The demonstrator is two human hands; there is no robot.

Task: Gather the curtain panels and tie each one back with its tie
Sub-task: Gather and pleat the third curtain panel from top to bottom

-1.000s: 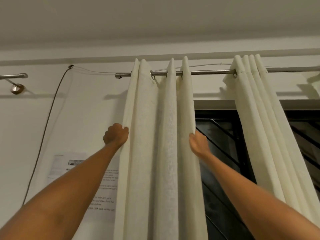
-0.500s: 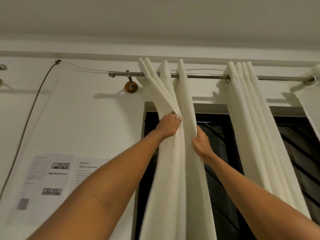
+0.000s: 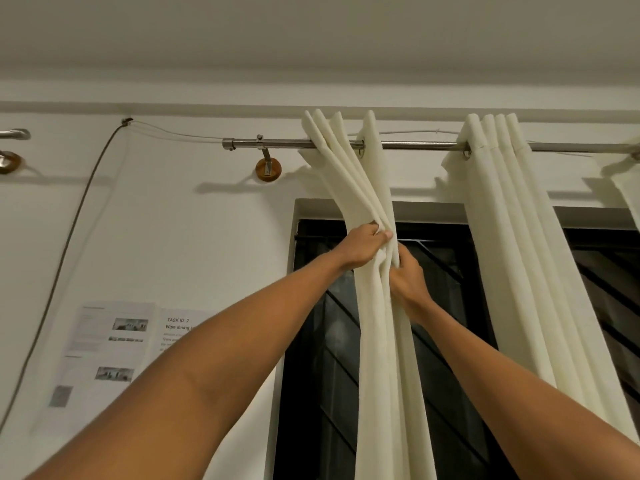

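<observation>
The fingers [image 3: 380,233] of the left hand [image 3: 362,249] are curled tightly around the gathered folds of the left curtain panel [image 3: 381,358]. They grip the fabric from its left side, a little below the top edge of the dark window [image 3: 318,358]. Just below and to the right, the right hand [image 3: 410,287] holds the same bundle. Its fingers [image 3: 401,261] are bent into the cloth and pinch the folds from the right side. The two hands are very near each other, with the fabric pressed between them. Both bare forearms [image 3: 173,393] reach up from the lower corners of the view.

Above the hands, the cream folds spread out like a fan toward the curtain rod [image 3: 415,144], where a metal eyelet [image 3: 361,152] is visible on the panel. Below the hands, the panel hangs down as a narrow column in front of the window.

A second curtain panel [image 3: 512,271] hangs on the same rod to the right, well apart from the hands, with its pleats close together. At the far right edge a small piece of a third panel [image 3: 628,188] shows. A bracket [image 3: 267,169] with a round wooden base holds the rod on the white wall [image 3: 207,254], left of the gripped panel. Farther left, a dark cable [image 3: 69,244] runs down the wall, and printed sheets [image 3: 110,348] are fixed on the wall beside it. The end of another rod [image 3: 14,134] shows at the left edge.
</observation>
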